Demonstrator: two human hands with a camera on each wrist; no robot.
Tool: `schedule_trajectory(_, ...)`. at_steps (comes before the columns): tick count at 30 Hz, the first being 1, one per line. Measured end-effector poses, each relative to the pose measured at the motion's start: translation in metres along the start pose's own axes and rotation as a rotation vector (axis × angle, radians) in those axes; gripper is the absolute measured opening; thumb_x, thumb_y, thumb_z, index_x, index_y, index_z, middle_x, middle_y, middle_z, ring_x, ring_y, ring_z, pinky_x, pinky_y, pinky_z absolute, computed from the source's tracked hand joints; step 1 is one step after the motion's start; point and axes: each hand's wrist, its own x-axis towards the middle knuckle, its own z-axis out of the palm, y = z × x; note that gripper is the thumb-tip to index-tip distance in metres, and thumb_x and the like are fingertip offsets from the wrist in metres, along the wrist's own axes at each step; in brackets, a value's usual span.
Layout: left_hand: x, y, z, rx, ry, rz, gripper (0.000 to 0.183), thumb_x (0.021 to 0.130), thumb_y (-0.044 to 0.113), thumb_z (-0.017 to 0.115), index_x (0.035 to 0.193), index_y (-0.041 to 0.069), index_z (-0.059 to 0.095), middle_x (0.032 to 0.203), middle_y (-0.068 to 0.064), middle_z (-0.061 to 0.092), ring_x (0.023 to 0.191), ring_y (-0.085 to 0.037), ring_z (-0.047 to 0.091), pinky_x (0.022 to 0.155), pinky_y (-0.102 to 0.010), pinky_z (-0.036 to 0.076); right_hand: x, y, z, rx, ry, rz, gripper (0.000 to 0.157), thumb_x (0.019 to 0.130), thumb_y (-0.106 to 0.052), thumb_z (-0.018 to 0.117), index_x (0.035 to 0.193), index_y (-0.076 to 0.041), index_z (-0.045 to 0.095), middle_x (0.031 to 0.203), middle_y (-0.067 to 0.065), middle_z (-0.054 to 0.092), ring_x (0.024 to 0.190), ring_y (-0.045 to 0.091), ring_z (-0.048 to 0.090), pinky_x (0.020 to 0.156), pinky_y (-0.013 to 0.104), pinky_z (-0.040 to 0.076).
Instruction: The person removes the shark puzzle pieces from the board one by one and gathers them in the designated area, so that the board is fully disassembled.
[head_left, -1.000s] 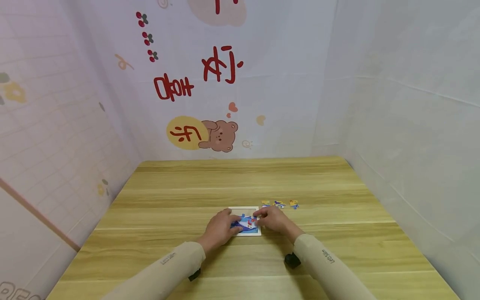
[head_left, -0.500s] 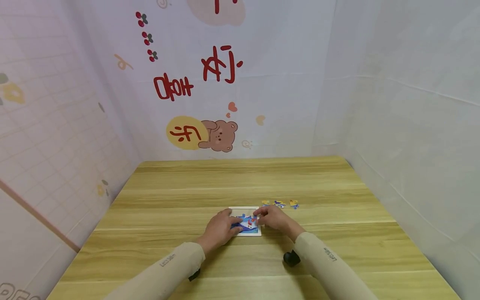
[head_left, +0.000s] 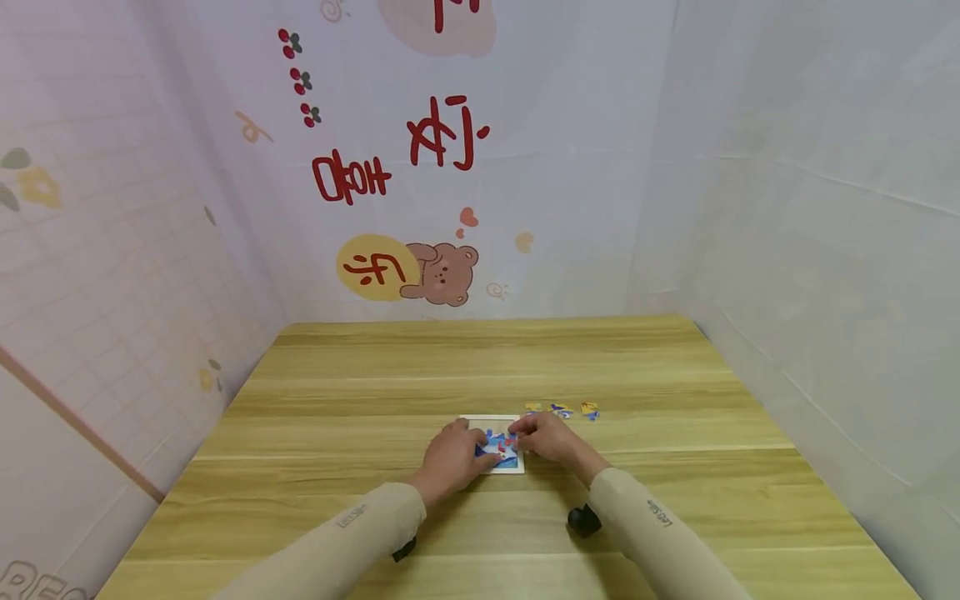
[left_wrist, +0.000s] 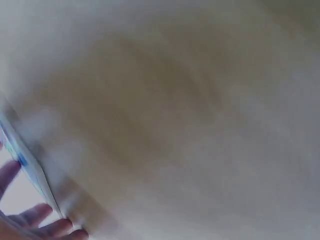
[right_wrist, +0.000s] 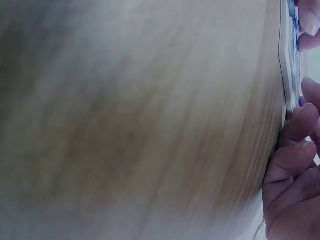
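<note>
A small jigsaw puzzle [head_left: 504, 454] with a blue, white and red picture lies in a white-rimmed tray [head_left: 491, 417] on the table. Its far strip shows bare backing. My left hand [head_left: 452, 454] rests over the tray's left side, thumb and fingers spread on the picture. At the right rim, my right hand [head_left: 546, 437] has its fingers curled, and thumb and fingertips pinch what seems a puzzle piece, mostly hidden. In the right wrist view a bit of blue shows by those fingertips [right_wrist: 311, 90]. The left wrist view shows left fingers [left_wrist: 35, 215] along the tray edge.
Several loose puzzle pieces [head_left: 561, 410] in yellow and blue lie on the wooden table [head_left: 360, 375] beyond the right hand. White printed cloth walls [head_left: 570, 167] enclose the table at the back and sides.
My left hand has shifted slightly right, its thumb farther across the puzzle. The right hand stays at the right rim with little movement. The head view has tilted slightly.
</note>
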Motion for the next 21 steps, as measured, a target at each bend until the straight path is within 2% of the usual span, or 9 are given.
schedule_trajectory(2, 0.001, 0.003, 0.006, 0.006, 0.024, -0.02, 0.038, 0.088, 0.043, 0.074, 0.103, 0.008, 0.073, 0.097, -0.007, 0.06, 0.089, -0.025, 0.058, 0.078, -0.043, 0.049, 0.001, 0.002, 0.001, 0.006, 0.009, 0.016, 0.02, 0.086, 0.001, 0.069, 0.106, 0.002, 0.071, 0.084, 0.002, 0.062, 0.07, 0.012, 0.054, 0.063, 0.025, 0.046)
schedule_trajectory(7, 0.002, 0.005, 0.014, 0.018, 0.068, -0.038, 0.036, 0.085, 0.041, 0.077, 0.1, 0.009, 0.071, 0.093, -0.005, 0.059, 0.091, -0.025, 0.058, 0.078, -0.044, 0.049, 0.005, 0.005, 0.0, 0.019, 0.013, 0.045, 0.022, 0.088, 0.002, 0.067, 0.109, 0.001, 0.071, 0.086, 0.003, 0.062, 0.07, 0.013, 0.055, 0.063, 0.026, 0.046)
schedule_trajectory(12, 0.001, 0.005, 0.013, 0.016, 0.057, -0.049, 0.038, 0.086, 0.042, 0.076, 0.103, 0.009, 0.072, 0.095, -0.004, 0.059, 0.092, -0.024, 0.057, 0.08, -0.044, 0.049, 0.003, 0.002, 0.0, 0.043, 0.013, 0.058, 0.021, 0.088, 0.0, 0.068, 0.109, -0.001, 0.071, 0.088, 0.003, 0.062, 0.074, 0.013, 0.055, 0.065, 0.026, 0.048)
schedule_trajectory(21, -0.001, 0.003, 0.014, 0.034, 0.047, -0.05, 0.04, 0.087, 0.044, 0.075, 0.107, 0.01, 0.071, 0.102, -0.006, 0.062, 0.098, -0.026, 0.059, 0.086, -0.045, 0.05, 0.001, 0.005, 0.004, 0.032, 0.018, 0.002, 0.022, 0.087, 0.003, 0.07, 0.109, 0.001, 0.069, 0.087, 0.004, 0.063, 0.074, 0.014, 0.056, 0.065, 0.028, 0.051)
